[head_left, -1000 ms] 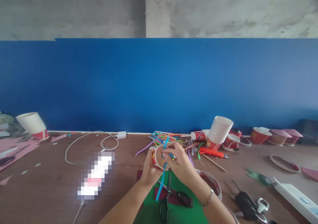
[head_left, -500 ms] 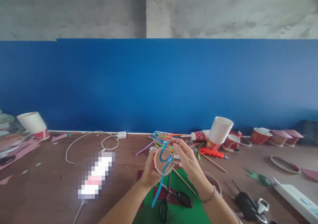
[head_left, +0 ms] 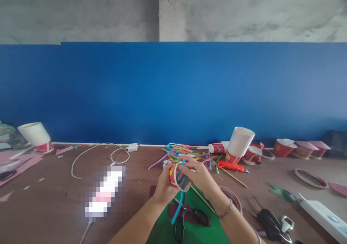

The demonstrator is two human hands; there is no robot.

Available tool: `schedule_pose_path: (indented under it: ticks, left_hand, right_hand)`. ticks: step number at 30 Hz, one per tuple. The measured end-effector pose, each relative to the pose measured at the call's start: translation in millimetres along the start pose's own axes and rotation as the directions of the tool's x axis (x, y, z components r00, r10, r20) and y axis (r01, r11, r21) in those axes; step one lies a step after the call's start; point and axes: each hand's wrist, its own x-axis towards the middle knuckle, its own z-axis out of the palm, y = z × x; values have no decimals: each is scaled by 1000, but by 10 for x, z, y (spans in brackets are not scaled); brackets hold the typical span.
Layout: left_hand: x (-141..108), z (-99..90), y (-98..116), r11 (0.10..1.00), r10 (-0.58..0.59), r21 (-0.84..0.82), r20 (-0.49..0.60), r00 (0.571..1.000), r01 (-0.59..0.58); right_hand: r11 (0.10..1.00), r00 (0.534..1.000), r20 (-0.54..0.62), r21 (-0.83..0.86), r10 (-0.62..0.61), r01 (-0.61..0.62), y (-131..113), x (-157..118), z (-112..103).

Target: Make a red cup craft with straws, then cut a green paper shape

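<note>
Closer now, my right hand (head_left: pixel 199 173) touches the straw (head_left: pixel 178 209), whether pinching I can't tell; my left hand (head_left: pixel 164 186) clasps the cup (head_left: pixel 172 175), which over-squeezing could crumple.

Hands (head_left: pixel 201 176) are bare; a silvery bracelet (head_left: pixel 226 210) rings the right wrist (head_left: pixel 220 202).

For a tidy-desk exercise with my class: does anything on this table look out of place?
Yes: at the back, a red-and-white cup lies on its side, odd beside a standing cup stack. Left of it, coloured strips sprawl criss-cross, looking untidy.
</note>
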Motion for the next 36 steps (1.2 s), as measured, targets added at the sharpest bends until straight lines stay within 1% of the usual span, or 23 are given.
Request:
schedule_pose_path:
  ticks: [2, 3, 4, 6, 9, 19, 25, 30, 34, 36]
  left_hand:
    - [1, 1, -3, 996, 29, 80, -11, 1000, -28]
    - [2, 3, -5, 993, 41, 110, -25, 999, -38]
    - [3, 6, -8, 990, 52, 132, -39, 998, -47]
    - [1, 10, -14, 984, 78, 166, -53, 996, -68]
    - [-9, 13, -21, 977, 95, 193, -36, 995, -87]
    - [-29, 10, -48, 973, 109, 202, 14, 994, -109]
    - [-20, 14, -20, 972, 132, 192, 15, 991, -132]
    - [-10, 9, 2, 973, 131, 189, 33, 991, -135]
    - [8, 9, 27, 959, 174, 215, 77, 982, -187]
    - [15, 13, 31, 957, 185, 213, 72, 980, -197]
  right_hand:
    - [980, 996, -19, -180, -89, 84, 3, -8, 32]
    - [957, 993, -28, -274, -113, 101, -8, -17, 50]
    - [927, 992, -35, -362, -117, 97, -25, -29, 68]
    - [861, 995, -57, -507, -88, 47, -71, -58, 98]
    - [790, 993, -99, -613, -58, -15, -132, -94, 115]
    - [749, 994, -102, -661, -30, -45, -117, -84, 104]
    - [751, 994, -84, -661, -76, 2, -149, -107, 102]
    - [737, 979, -153, -676, -136, -3, -95, -102, 147]
    - [750, 957, -211, -661, -198, 10, -71, -108, 189]
    - [753, 945, -235, -658, -227, 17, -92, -119, 192]
